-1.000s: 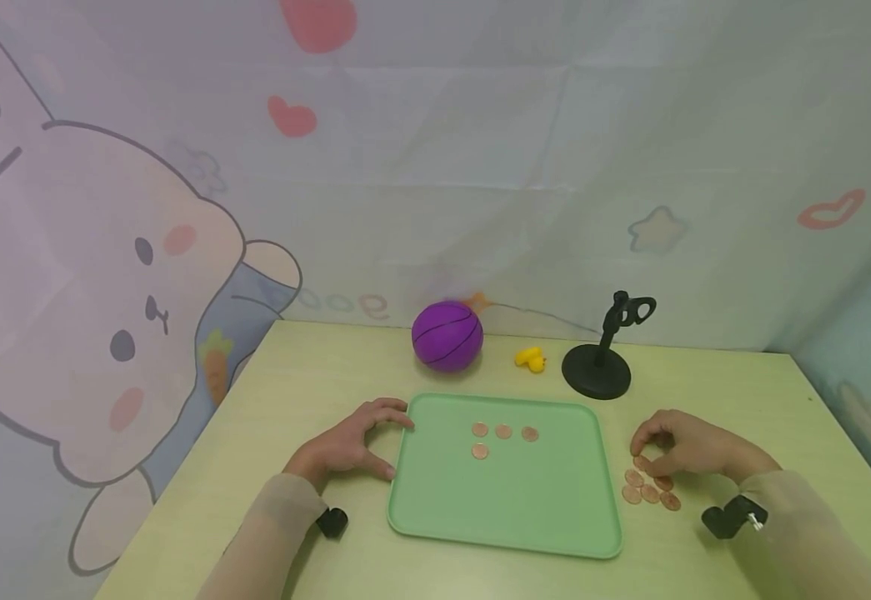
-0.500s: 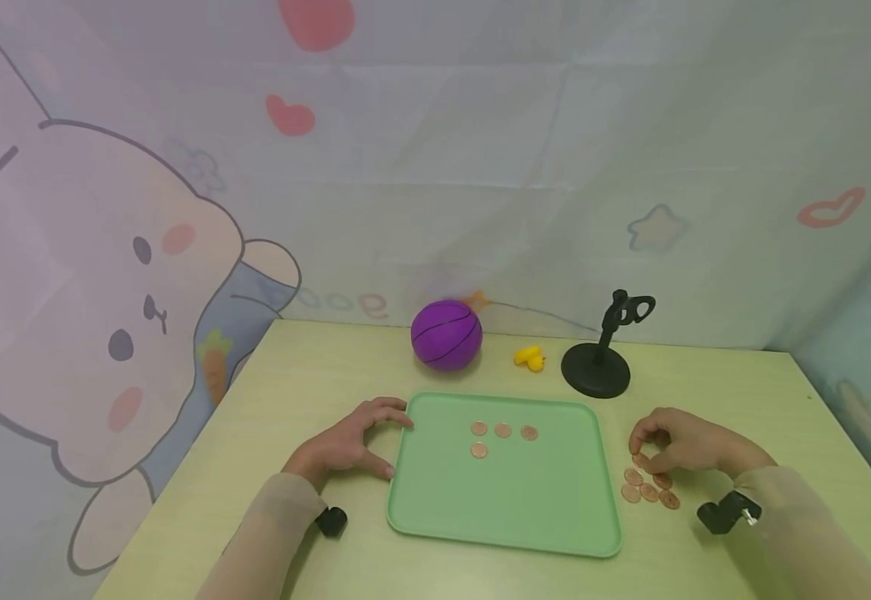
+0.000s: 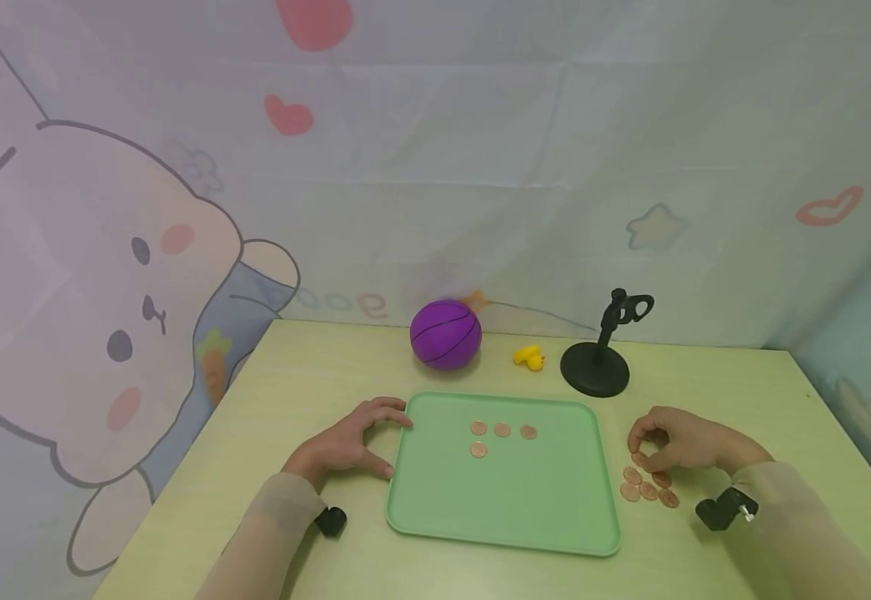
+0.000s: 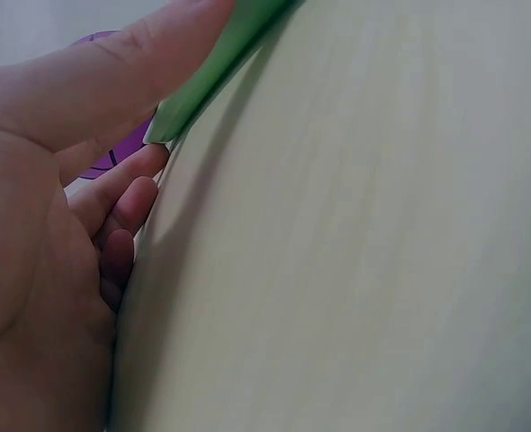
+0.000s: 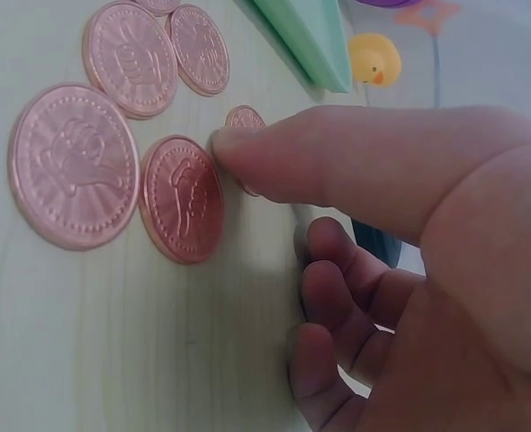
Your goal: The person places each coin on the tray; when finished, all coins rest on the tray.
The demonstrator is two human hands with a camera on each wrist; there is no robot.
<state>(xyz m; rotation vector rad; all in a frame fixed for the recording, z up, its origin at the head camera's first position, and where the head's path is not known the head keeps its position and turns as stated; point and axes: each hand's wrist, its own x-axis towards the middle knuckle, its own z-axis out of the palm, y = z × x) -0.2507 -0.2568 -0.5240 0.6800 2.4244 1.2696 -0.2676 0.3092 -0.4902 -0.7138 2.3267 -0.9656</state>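
A light green tray [image 3: 506,508] lies on the table with several copper coins [image 3: 478,450] in its upper middle. At the tray's left rim, my left hand [image 3: 348,437] rests with thumb and fingers spread, touching the edge. To the right of the tray, my right hand [image 3: 683,437] has its thumb and index finger at the edges of one copper coin [image 5: 245,117], pinching it down at the table. The thumb partly hides that coin in the right wrist view. Several more loose coins [image 5: 75,166] lie just beside this hand, embossed with hand signs.
A purple ball [image 3: 446,335] stands behind the tray. Beside it are a small yellow duck toy [image 3: 529,358] and a black stand [image 3: 596,369] with a round base. A printed cloth backdrop [image 3: 518,167] hangs behind the table's far edge.
The whole head view shifts very slightly. Both hands and the coins keep nearly the same places.
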